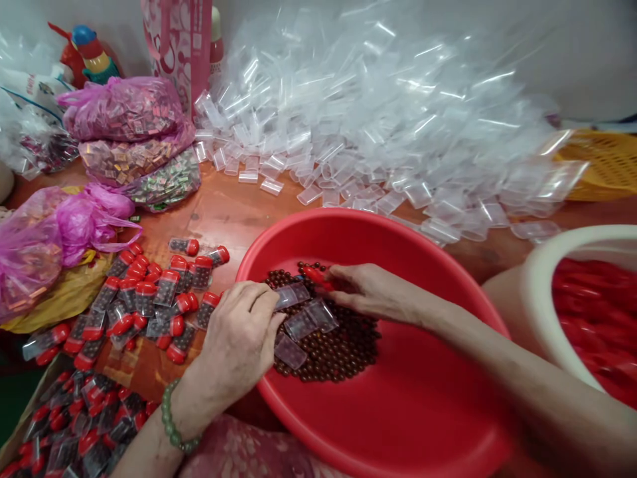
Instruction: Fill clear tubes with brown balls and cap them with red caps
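Observation:
A large red basin (pixel 428 398) holds a heap of small round dark-brown beads (pixel 328 352). My left hand (pixel 241 332), wearing a green bead bracelet (pixel 172 418), is closed over the basin's left rim on a small clear plastic container (pixel 292 295). Other clear containers (pixel 311 318) lie on the beads just below it. Above the far side of the heap, my right hand (pixel 371 289) pinches a small red plastic piece (pixel 317 275), partly hidden by the fingers.
Filled containers with red caps (pixel 149 299) lie left of the basin, with more in a box (pixel 74 425) below. Clear empty containers (pixel 368 133) are piled at the back. Pink bags (pixel 129 113) stand back left. A white bucket (pixel 535 285) of red pieces is right.

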